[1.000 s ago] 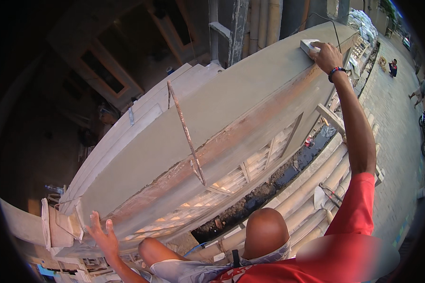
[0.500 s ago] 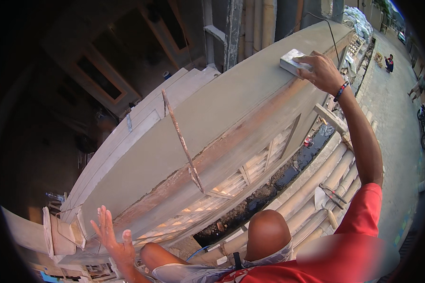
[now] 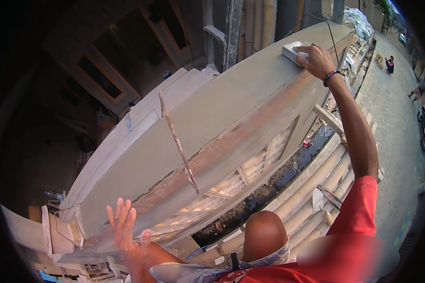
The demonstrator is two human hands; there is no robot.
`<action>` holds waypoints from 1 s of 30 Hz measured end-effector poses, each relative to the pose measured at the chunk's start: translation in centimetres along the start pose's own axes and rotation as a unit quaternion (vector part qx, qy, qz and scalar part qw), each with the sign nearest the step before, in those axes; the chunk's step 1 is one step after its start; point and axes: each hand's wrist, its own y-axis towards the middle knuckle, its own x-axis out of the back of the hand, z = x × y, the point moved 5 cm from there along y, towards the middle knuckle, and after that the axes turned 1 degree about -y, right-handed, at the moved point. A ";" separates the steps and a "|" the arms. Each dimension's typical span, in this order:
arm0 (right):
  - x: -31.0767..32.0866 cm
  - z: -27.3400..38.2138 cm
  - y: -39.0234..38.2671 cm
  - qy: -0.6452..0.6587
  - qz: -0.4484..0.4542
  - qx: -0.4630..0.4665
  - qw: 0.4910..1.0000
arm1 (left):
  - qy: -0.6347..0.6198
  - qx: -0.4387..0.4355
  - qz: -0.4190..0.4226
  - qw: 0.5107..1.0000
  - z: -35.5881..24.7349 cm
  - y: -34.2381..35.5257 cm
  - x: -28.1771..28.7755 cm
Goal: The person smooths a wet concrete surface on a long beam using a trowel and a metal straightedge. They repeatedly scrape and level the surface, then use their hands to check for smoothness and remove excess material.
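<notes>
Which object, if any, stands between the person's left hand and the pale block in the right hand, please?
In this view, the rust-coloured bar crosses the grey plastered surface between the left hand and the pale block. Nothing visible separates the right hand from the block.

bldg wall (image 3: 63, 45) L, dim | orange-framed wndws (image 3: 99, 78) | paved st (image 3: 395, 127) R, daylit

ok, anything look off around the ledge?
One oddity: a thin, rust-brown metal bar slants across the smooth grey plastered ledge, left of the right hand and its pale rectangular block. It may be deliberate, perhaps a clamp. Also, a small red scrap looks like litter at the dark, wet ditch.
</notes>
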 end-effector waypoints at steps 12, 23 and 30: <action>0.8 3.6 -1.8 -0.049 0.038 -0.078 0.995 | -0.065 -0.064 0.047 0.995 -2.4 -1.1 -3.0; 0.4 1.7 -2.6 -0.038 0.049 -0.058 0.996 | -0.115 0.004 0.113 0.987 -2.0 -3.2 -4.9; -0.2 3.6 -0.7 -0.026 0.028 -0.042 0.998 | -0.167 0.011 0.164 0.972 -3.0 -3.8 -7.9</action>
